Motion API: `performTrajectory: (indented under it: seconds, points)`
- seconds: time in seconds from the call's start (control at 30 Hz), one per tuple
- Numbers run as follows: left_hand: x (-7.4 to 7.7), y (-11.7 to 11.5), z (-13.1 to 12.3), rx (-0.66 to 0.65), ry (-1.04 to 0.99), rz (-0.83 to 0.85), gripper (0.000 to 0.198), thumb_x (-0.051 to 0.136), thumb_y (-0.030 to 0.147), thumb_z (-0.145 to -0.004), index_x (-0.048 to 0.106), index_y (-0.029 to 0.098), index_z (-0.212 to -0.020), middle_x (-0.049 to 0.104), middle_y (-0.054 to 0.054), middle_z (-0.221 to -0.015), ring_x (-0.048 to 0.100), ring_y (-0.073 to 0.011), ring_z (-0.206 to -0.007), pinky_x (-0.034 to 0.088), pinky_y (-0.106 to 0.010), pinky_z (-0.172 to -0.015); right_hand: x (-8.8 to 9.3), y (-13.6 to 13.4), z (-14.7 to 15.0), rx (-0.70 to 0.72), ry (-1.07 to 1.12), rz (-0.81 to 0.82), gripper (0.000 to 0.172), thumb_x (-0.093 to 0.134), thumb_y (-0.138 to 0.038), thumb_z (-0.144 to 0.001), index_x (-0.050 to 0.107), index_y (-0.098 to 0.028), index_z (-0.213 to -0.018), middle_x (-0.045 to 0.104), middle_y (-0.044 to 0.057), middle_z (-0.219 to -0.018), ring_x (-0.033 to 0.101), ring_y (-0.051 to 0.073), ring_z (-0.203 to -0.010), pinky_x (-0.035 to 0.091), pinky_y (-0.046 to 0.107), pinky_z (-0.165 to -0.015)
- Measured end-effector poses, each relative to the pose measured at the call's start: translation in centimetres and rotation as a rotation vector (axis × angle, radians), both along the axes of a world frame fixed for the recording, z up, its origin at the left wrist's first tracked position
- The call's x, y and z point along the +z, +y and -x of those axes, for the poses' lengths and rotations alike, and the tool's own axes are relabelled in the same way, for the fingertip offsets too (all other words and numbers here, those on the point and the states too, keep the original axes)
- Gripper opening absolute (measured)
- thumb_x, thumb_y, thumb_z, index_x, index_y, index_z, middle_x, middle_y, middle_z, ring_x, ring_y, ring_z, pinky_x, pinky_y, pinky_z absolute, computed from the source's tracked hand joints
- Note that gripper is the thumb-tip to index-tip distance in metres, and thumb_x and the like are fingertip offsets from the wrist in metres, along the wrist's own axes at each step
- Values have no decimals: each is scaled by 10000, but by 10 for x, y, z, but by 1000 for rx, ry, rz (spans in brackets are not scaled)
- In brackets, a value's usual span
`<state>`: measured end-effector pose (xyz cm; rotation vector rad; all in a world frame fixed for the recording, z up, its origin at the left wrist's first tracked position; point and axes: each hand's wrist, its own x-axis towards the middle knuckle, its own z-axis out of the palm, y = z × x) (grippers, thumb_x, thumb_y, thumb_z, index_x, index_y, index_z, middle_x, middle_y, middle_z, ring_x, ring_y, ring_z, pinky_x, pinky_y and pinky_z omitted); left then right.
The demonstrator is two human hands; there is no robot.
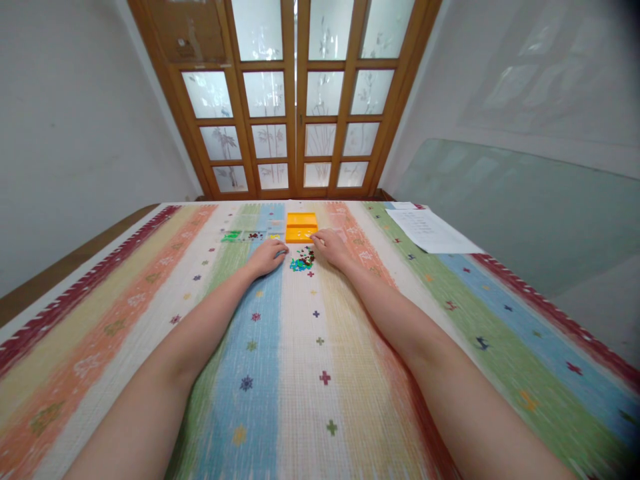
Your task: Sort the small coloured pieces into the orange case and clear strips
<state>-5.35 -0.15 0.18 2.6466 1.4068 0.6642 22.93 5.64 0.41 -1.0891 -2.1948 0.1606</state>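
A yellow-orange plastic box (pixel 301 219) lies open on the table, with a few small pale pieces in its near half. Just in front of it is a loose pile of tiny blue, green and dark red pieces (pixel 301 262). My left hand (pixel 269 258) rests on the cloth left of the pile, fingers loosely bent and apart, with nothing visible in them. At the box's near right corner, my right hand (pixel 331 248) has thumb and fingertips drawn together. Anything between those fingertips is too small to make out.
Left of the box, clear compartments hold green pieces (pixel 231 236), dark red pieces (pixel 255 236) and yellow pieces (pixel 275 237). A striped tablecloth (pixel 300 400) covers the table. Papers (pixel 430 230) lie at the far right. Wood-framed glass doors (pixel 295 100) stand behind.
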Motion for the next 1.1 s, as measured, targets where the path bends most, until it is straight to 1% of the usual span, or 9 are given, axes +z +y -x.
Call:
performTrajectory:
  seconds: [0.17,0.33,0.47,0.6,0.7,0.8,0.87,1.0,1.1]
  points:
    - [4,-9,-17,-171,57,27,398,476,325,-1071,711,234,-1378,639,-101,-1513,524,-260,-1449,339,-469,-1292,-1,-2,3,-5,-42,7,382,480,-345,-1094,803,-189,-962,780,122,-1027,653,258,-983,455,356,-903]
    - [4,-11,-25,-176,96,57,461,391,347,-1106,653,224,-1465,598,-83,-1577,471,-246,-1508,275,-443,-1329,-1,-4,6,-17,-72,11,408,471,-337,-1081,787,-181,-877,769,115,-945,628,247,-889,433,346,-825]
    - [6,-11,-27,-166,68,63,469,349,326,-1113,673,201,-1428,657,-97,-1503,545,-241,-1425,325,-438,-1302,-2,-5,7,31,-93,-7,366,509,-309,-1056,786,-185,-853,765,97,-910,622,235,-872,429,337,-802]
    - [7,-13,-26,-141,50,55,449,358,321,-1109,702,212,-1377,689,-93,-1447,576,-239,-1375,369,-432,-1271,-3,-7,8,174,-117,-4,321,550,-287,-1032,812,-188,-876,781,95,-960,648,239,-929,457,344,-862]
    - [5,-10,-22,-109,30,39,452,358,330,-1109,705,200,-1369,698,-103,-1427,581,-246,-1365,383,-442,-1259,-2,-9,9,232,-119,9,324,547,-280,-1035,827,-198,-894,792,93,-1005,666,240,-967,473,357,-924]
    - [1,-2,-11,-34,-14,-19,479,344,346,-1115,700,164,-1377,685,-130,-1446,573,-259,-1378,378,-461,-1259,0,-12,9,238,-122,25,330,544,-291,-1038,841,-200,-925,799,98,-1012,678,246,-984,481,377,-969]
    - [0,5,0,61,-58,-72,489,340,351,-1115,698,148,-1379,674,-140,-1463,564,-264,-1392,370,-462,-1262,3,-15,9,248,-134,39,341,541,-304,-1039,847,-196,-935,804,102,-1002,686,248,-983,486,383,-980]
    - [-1,18,30,360,-190,-160,488,317,333,-1112,689,178,-1386,663,-131,-1477,554,-262,-1408,362,-469,-1260,8,-21,10,293,-162,51,378,518,-333,-1051,848,-209,-913,813,95,-1019,696,249,-992,489,391,-992]
    - [-1,23,55,586,-292,-217,505,289,337,-1106,680,160,-1373,663,-158,-1464,556,-283,-1395,366,-505,-1249,11,-25,12,298,-177,55,377,522,-348,-1059,847,-224,-915,812,88,-1018,692,253,-1020,485,390,-1001]
